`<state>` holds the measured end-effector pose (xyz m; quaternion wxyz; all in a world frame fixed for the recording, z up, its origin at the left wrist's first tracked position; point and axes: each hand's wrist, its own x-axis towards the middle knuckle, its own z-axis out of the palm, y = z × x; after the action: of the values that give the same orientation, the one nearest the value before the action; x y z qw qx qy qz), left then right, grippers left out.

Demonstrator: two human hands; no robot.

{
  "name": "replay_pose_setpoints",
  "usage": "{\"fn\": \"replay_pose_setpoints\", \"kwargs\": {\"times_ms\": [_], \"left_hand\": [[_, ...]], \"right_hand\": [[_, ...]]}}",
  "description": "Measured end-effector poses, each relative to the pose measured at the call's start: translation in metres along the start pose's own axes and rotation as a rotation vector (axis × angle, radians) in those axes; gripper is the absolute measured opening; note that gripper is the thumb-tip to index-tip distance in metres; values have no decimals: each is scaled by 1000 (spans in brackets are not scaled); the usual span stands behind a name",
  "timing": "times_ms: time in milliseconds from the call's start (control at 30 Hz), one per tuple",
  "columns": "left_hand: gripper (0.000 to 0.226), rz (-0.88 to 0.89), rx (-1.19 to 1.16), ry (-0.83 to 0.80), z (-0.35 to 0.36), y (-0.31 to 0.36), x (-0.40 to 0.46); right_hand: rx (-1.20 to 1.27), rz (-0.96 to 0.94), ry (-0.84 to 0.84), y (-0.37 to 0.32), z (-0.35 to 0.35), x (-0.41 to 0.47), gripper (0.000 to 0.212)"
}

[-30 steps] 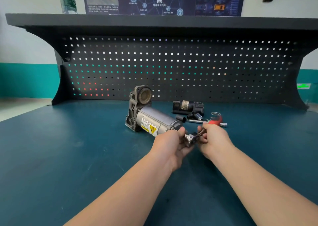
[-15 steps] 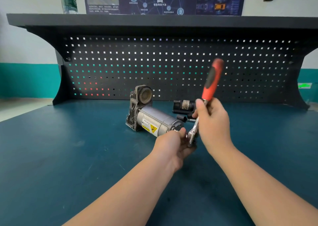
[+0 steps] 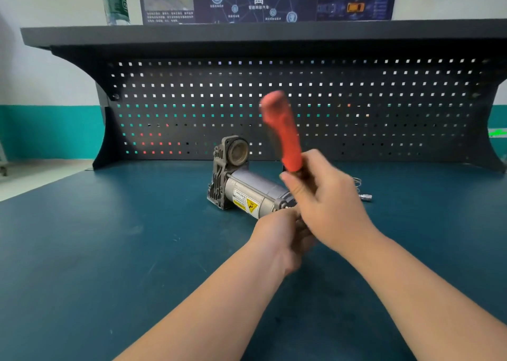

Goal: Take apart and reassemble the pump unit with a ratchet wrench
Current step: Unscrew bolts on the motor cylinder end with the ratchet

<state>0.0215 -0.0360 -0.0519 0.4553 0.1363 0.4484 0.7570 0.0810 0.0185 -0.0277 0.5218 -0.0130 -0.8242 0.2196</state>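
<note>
The wrench (image 3: 282, 132) handle now tips toward 11 o'clock, blurred. The left hand (image 3: 279, 234), curled, holds something hidden. The right hand (image 3: 326, 201) grips the wrench. The pump (image 3: 247, 187) lies on the desk (image 3: 109, 237) beyond, at 12 o'clock.

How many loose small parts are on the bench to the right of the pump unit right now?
2 visible: a wire spring just past the right hand, and a small metal socket bit nearer, beside it. The hand and ratchet wrench may hide others behind.
</note>
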Motion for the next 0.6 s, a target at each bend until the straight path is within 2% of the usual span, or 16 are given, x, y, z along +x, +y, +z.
{"fn": "replay_pose_setpoints", "kwargs": {"times_ms": [67, 167, 233, 267, 367, 433, 500, 533, 600], "left_hand": [[24, -1, -45, -42, -2, 0, 1], [20, 11, -2, 27, -1, -1, 4], [13, 4, 7, 90, -1, -1, 4], [13, -1, 20, 109, 0, -2, 4], [10, -17, 53, 122, -1, -2, 5], [13, -11, 42, 133, -1, -2, 5], [16, -5, 41, 140, -1, -3, 6], [14, -1, 45, 136, -2, -4, 6], [9, 13, 26, 119, -2, -5, 6]], "right_hand": [[-67, -91, -24, 0, 5, -4, 13], [90, 91, 106, 10, 4, -4, 13], [178, 339, 227, 21, 1, 1, 17], [252, 523, 283, 29, -2, 4, 18], [804, 1175, 428, 51, -3, 4, 22], [1033, 1367, 457, 57, 0, -1, 24], [958, 1303, 431, 56, 2, 0, 24], [824, 1175, 424, 53, 2, 3, 23], [475, 804, 363, 41, -1, 7, 20]]}}
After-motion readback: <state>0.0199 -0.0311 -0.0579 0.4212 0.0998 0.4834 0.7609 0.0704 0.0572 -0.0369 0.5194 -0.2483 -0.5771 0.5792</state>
